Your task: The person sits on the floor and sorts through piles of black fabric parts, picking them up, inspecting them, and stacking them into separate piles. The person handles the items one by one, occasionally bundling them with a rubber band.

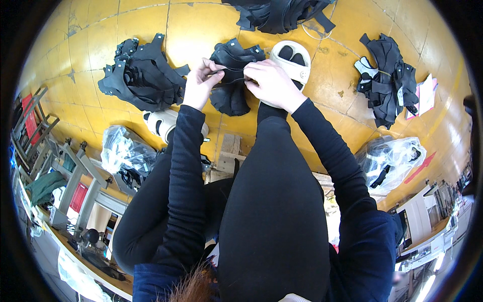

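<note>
Between my hands lies a stack of black fabric pieces (230, 100), some with small pale tags at their far edge. My left hand (204, 83) is closed, thumb and forefinger pinched at the left side of the stack. On the right side my right hand (271, 83) has its fingers curled in and closed against the black fabric. A thin line runs across the stack between both hands; whether it is a cord or a fabric edge I cannot tell. My right fingertips are partly hidden.
A black fabric heap (143, 75) lies left, another black heap (284, 14) at the far side. On the right are a tied black bundle (385, 83), pink and white papers (426, 95) and a clear plastic bag (392, 161). Cream clogs (303, 71) are on my feet; another clear bag (126, 151) stands left.
</note>
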Demonstrator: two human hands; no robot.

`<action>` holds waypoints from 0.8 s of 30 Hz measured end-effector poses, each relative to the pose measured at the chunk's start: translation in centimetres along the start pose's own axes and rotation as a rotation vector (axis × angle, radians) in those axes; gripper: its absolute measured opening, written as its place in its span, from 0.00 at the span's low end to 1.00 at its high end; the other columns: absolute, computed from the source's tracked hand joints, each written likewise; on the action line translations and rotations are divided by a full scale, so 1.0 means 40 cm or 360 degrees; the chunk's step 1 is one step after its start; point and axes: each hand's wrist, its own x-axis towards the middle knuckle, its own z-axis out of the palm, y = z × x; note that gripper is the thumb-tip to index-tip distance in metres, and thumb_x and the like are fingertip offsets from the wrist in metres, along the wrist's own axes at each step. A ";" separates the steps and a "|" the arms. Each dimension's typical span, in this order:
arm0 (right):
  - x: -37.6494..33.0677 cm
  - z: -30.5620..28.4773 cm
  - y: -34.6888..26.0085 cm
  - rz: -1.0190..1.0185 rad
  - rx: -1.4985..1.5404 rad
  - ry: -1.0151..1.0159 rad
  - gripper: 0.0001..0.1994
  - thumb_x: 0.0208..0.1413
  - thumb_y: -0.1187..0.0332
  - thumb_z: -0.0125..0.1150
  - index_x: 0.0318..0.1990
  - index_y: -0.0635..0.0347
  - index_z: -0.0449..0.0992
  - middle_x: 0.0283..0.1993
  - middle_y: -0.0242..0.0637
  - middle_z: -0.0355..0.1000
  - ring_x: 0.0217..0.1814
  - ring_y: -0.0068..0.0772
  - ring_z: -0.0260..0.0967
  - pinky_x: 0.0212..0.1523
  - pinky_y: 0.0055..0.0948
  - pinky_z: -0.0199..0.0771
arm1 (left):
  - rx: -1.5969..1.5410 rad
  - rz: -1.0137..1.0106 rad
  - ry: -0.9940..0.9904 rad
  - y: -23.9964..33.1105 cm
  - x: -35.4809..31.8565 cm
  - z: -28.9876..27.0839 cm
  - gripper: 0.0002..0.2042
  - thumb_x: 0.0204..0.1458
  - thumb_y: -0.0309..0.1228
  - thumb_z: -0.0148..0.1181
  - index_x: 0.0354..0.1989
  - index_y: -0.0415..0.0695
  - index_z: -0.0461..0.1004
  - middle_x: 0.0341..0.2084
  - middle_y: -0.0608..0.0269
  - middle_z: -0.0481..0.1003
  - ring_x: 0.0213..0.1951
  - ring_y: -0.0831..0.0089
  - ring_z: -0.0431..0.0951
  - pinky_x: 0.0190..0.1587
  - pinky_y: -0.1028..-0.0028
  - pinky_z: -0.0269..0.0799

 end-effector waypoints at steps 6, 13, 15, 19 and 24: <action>-0.016 -0.008 -0.003 -0.0044 -0.0122 -0.0008 0.05 0.52 0.71 0.60 0.34 0.62 0.72 0.49 0.41 0.73 0.49 0.47 0.71 0.53 0.38 0.70 | -0.0184 -0.0013 -0.0215 -0.025 -0.008 -0.002 0.11 0.56 0.17 0.57 0.31 0.47 0.62 0.49 0.53 0.78 0.54 0.71 0.74 0.59 0.74 0.66; -0.015 -0.034 -0.016 -0.0001 0.0264 -0.0063 0.06 0.50 0.70 0.60 0.35 0.61 0.73 0.54 0.41 0.71 0.52 0.46 0.71 0.55 0.40 0.70 | 0.0351 -0.0115 -0.0295 -0.010 0.011 0.000 0.07 0.50 0.17 0.61 0.31 0.42 0.70 0.52 0.59 0.77 0.53 0.73 0.74 0.59 0.73 0.66; -0.012 -0.042 -0.017 0.0060 0.0396 -0.0099 0.07 0.50 0.71 0.60 0.35 0.62 0.73 0.54 0.42 0.71 0.52 0.47 0.71 0.54 0.40 0.71 | 0.0365 -0.0067 -0.0378 -0.011 0.010 -0.002 0.07 0.47 0.16 0.61 0.27 0.41 0.69 0.54 0.59 0.75 0.50 0.74 0.74 0.57 0.74 0.67; 0.001 -0.042 -0.017 0.0166 0.0567 -0.0107 0.06 0.51 0.72 0.62 0.35 0.62 0.72 0.55 0.41 0.71 0.53 0.46 0.70 0.55 0.37 0.70 | 0.0320 -0.0164 -0.0618 -0.004 0.006 -0.037 0.08 0.41 0.14 0.61 0.24 0.40 0.70 0.55 0.57 0.74 0.50 0.72 0.75 0.54 0.73 0.69; 0.023 -0.018 -0.007 0.0278 0.0549 -0.0079 0.07 0.52 0.72 0.62 0.35 0.63 0.71 0.52 0.42 0.71 0.53 0.44 0.70 0.53 0.35 0.70 | 0.0288 -0.0661 -0.0992 0.020 0.003 -0.074 0.08 0.38 0.18 0.61 0.22 0.43 0.68 0.45 0.54 0.77 0.50 0.71 0.75 0.48 0.74 0.70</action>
